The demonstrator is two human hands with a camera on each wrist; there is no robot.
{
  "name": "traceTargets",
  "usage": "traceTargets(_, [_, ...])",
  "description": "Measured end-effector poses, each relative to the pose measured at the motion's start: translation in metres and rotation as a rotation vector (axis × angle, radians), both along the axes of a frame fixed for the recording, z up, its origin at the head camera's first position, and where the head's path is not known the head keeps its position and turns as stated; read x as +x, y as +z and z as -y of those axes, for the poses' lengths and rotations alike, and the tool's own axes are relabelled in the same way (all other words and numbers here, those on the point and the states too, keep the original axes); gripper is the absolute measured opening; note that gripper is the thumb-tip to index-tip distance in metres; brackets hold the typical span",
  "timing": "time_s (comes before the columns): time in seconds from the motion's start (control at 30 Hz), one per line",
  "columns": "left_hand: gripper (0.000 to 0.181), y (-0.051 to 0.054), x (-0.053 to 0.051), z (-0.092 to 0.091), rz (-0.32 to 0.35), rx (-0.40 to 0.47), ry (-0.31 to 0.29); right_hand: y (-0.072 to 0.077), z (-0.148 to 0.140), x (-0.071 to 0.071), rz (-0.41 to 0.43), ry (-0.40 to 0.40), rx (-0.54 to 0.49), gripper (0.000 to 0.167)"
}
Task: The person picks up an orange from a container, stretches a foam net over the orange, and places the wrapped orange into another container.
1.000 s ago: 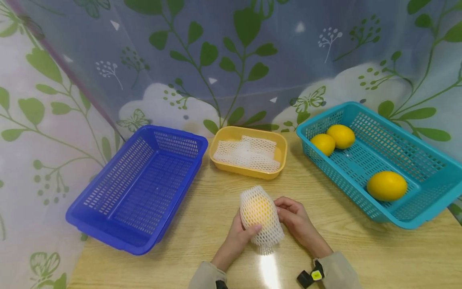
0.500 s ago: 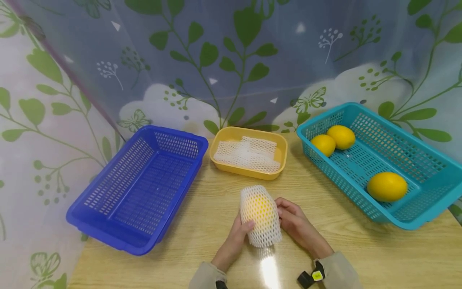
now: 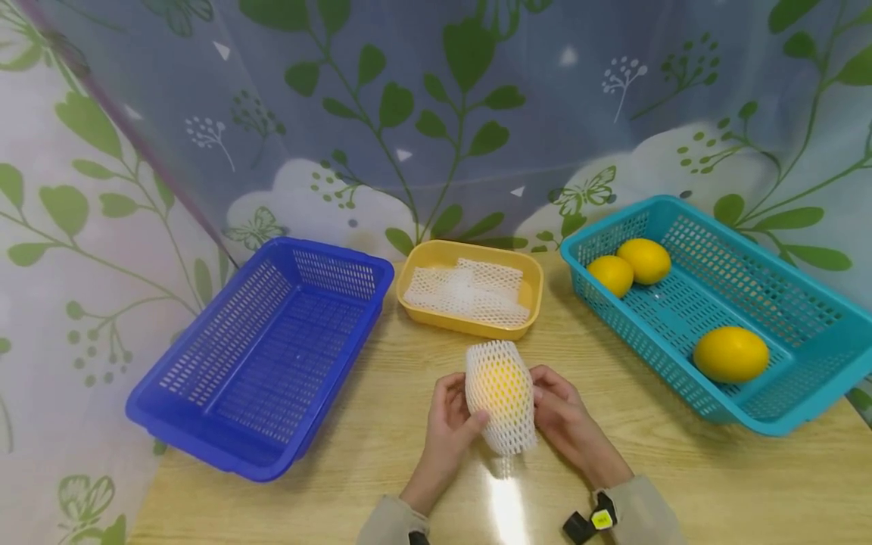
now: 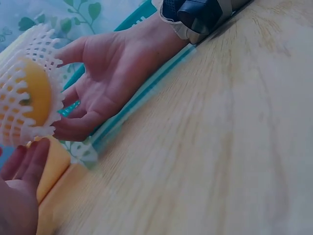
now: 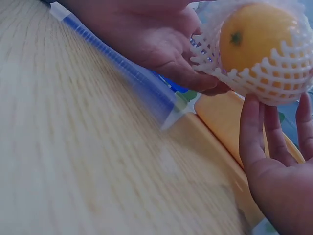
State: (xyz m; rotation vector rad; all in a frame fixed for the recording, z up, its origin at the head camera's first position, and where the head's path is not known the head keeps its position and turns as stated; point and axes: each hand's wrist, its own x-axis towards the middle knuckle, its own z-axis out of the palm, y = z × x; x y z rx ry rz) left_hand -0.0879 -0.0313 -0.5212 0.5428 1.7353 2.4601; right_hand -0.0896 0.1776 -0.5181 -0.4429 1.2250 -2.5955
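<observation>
A yellow fruit in a white foam net sleeve (image 3: 502, 397) is held up between both hands, near the middle of the table. From the left, my left hand (image 3: 446, 431) holds it with the thumb on the front of the net. My right hand (image 3: 568, 424) grips the net's right side with thumb and fingertips. Through the sleeve's open end, the right wrist view shows the fruit's smooth skin (image 5: 257, 36) with a green stem spot. Some fingertips are hidden behind the sleeve in the head view.
Several white foam nets (image 3: 470, 291) lie in a yellow tray (image 3: 415, 318) behind the hands. A blue basket (image 3: 272, 363) stands at left. The teal basket (image 3: 688, 303) at right contains yellow fruits (image 3: 730, 355). A patterned curtain (image 3: 436, 113) backs the table (image 3: 381, 454).
The sleeved fruit has shifted slightly right and away from me, and turned more upright. The left fingers have moved out to its left side. The sleeve's lower end hangs shorter than a second ago.
</observation>
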Motion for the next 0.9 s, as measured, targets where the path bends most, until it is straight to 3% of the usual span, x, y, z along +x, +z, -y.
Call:
traceTargets(0.2, [0.044, 0.0009, -0.0019, -0.0001, -0.068, 0.034, 0.106, 0.0013, 0.0009, 0.0000, 0.014, -0.017, -0.027, 0.028])
traceTargets(0.33, [0.041, -0.0004, -0.0020, 0.0013, -0.104, 0.030, 0.131, 0.0014, 0.0008, -0.0003, -0.006, -0.018, -0.032, 0.030])
traceTargets(0.57, [0.038, 0.0012, 0.0007, 0.0047, -0.023, 0.003, 0.085, 0.0000, 0.0005, 0.0019, -0.006, -0.145, 0.073, 0.033])
traceTargets(0.9, [0.049, 0.0025, -0.0001, 0.0032, 0.020, -0.025, 0.038, -0.0045, 0.0049, -0.0006, -0.075, -0.268, 0.215, 0.024])
